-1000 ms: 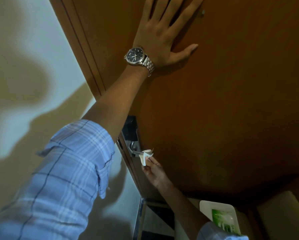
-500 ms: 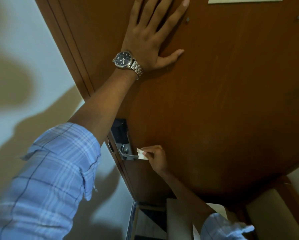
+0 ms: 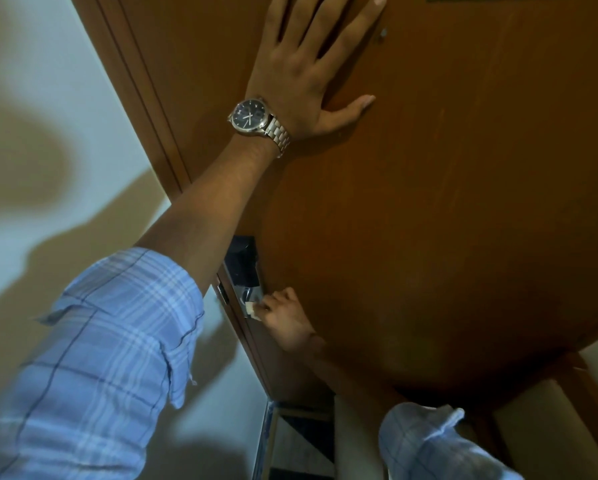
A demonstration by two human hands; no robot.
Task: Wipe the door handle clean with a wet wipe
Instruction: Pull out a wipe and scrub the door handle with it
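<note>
Door handle (image 3: 248, 295): metal, low on the door's (image 3: 429, 220) edge, mostly hidden | wipe (image 3: 253, 309): folded, pressed onto handle | right hand (image 3: 283, 317): closed around wipe | left hand (image 3: 311, 67): open, flat against door, watch (image 3: 250, 115) at wrist | progress: wiping seemingly underway, cleanliness unclear | containers: none visible.

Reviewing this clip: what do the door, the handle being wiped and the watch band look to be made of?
Door: wood or wood veneer, satin brown, with faint streaky grain. Handle: looks like polished metal, silvery and reflective, though mostly hidden by the right hand and wipe. Watch band: brushed steel-like metal links, catching light.
</note>
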